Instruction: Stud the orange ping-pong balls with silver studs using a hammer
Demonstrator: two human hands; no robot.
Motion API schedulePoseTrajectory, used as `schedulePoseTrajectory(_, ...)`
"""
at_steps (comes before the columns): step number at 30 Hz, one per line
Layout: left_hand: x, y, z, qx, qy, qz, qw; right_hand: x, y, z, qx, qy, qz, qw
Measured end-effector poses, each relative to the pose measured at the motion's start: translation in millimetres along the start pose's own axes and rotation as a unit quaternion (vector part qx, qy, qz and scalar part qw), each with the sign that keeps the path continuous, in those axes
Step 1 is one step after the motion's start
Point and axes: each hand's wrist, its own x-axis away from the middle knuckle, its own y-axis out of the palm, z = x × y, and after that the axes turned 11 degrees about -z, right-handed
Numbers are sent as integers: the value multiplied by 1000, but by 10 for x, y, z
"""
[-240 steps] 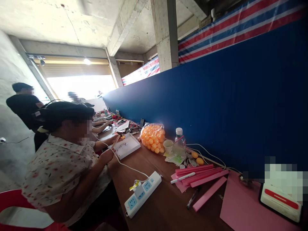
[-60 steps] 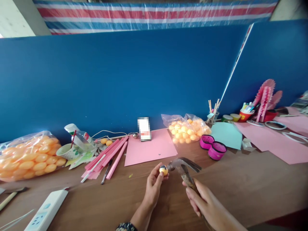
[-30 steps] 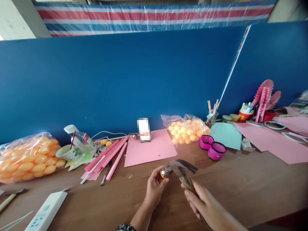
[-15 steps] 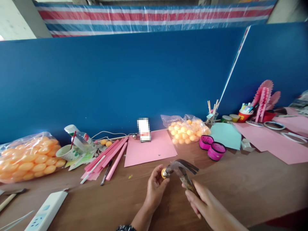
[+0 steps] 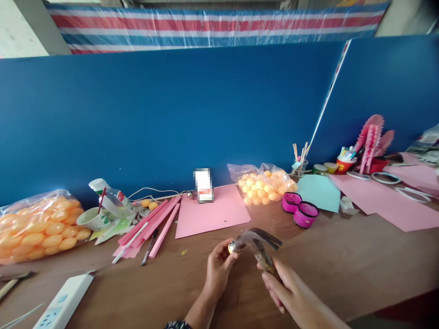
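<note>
Between the thumb and fingers of my left hand [image 5: 217, 264] is a small shiny metal ball [image 5: 234, 247], silvery with a golden underside; I cannot make out its exact kind. My right hand [image 5: 279, 285] is wrapped round the wooden handle of a claw hammer [image 5: 255, 241]. The hammer's face points left and lies right by the ball; whether they touch I cannot tell. Its claw points right. Both hands are just above the brown table [image 5: 161, 292]. Behind them lies a pink paper sheet [image 5: 212, 214].
Bags of orange balls stand at left [image 5: 44, 228] and centre right [image 5: 262, 187]. Pink paper strips [image 5: 154, 224] and a pen [image 5: 149, 249] lie left of my hands. Two magenta bands [image 5: 305, 214] are to the right. A power strip [image 5: 66, 299] and another hammer [image 5: 13, 281] lie front left.
The ball has turned slightly in my left fingers, showing more of its silvery side. My left hand has shifted slightly left; the hammer stays close to the ball. The view has shifted a little.
</note>
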Motion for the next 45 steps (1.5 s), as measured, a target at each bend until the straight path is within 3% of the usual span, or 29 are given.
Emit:
schedulePoseTrajectory(13,-13,-34,3,13,-19,15,1000,-3,-54,11,23,-3,-11,1000)
schedulePoseTrajectory(16,-18,-21,13,46,-31,35,998,-14,-183,67,68,-6,38,997)
schedulePoseTrajectory(20,-30,-16,12,56,-44,53,996,-107,-435,256,227,-38,135,964)
schedulePoseTrajectory(26,-36,-35,-3,34,-32,44,998,-321,-776,584,364,-58,160,915)
schedulePoseTrajectory(33,-42,-46,-2,36,-33,32,998,-454,-903,710,492,-56,208,843)
schedulePoseTrajectory(45,-34,-30,5,48,-34,51,997,-623,-958,787,526,-69,227,817)
